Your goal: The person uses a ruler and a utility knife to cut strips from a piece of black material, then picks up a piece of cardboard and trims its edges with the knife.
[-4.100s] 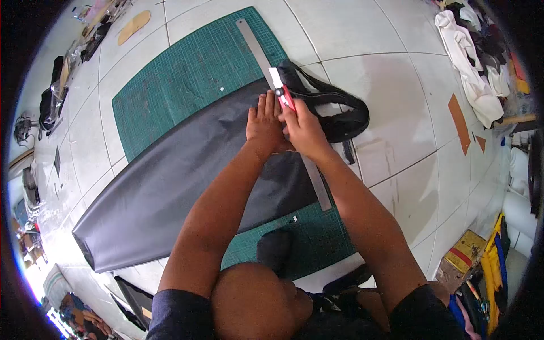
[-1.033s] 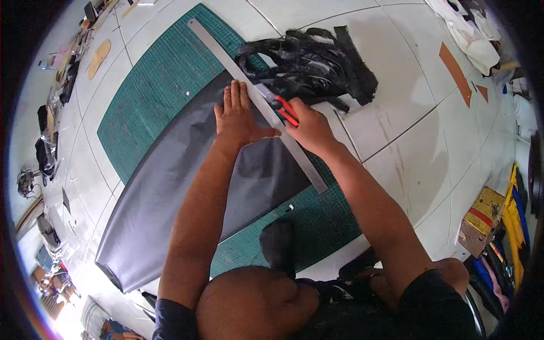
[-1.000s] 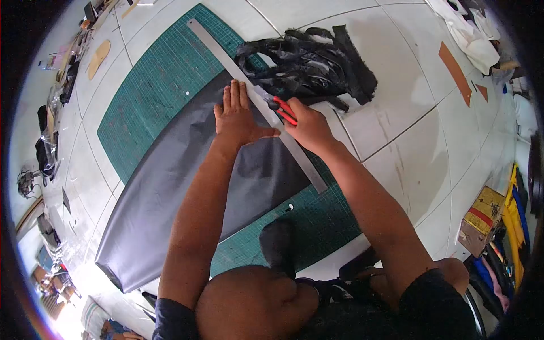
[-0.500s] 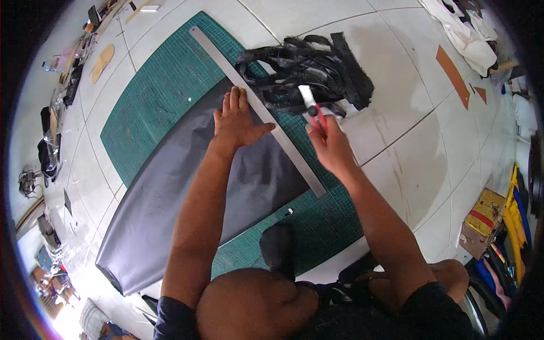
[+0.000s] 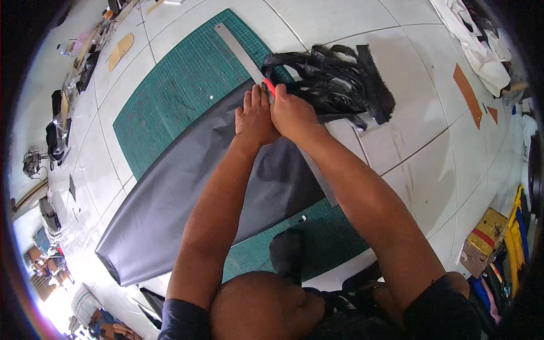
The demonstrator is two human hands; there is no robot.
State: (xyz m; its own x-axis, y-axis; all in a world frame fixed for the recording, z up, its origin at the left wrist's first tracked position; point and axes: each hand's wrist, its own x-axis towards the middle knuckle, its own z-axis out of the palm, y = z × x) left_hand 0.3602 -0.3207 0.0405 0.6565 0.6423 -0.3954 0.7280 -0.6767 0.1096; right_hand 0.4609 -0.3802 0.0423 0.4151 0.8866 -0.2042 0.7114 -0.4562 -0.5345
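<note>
Left hand (image 5: pixel 255 122) flat and uncurled, palm down, its fingers pointing away from you over the edge of the black sheet (image 5: pixel 187 181). Right hand (image 5: pixel 294 116) closed around a red cutter (image 5: pixel 269 86), just beside your left; the cutter's red body shows past your fingers, against the steel ruler (image 5: pixel 241 54). Whether the blade meets the sheet: cannot tell, hidden at your hands.

Sheet position: directly beneath your left hand, spreading left and back toward you, past your left forearm. Ruler slants along the sheet's right edge; far end rests on the green cutting mat (image 5: pixel 181 85), middle covered by your hands, near end partly behind your right forearm.

Black strips (image 5: pixel 345 85) lie heaped just beyond your right hand, partly on the mat, mostly on the tiled floor (image 5: pixel 419 90). Brown piece (image 5: pixel 468 97) on the floor, well off to your right.
</note>
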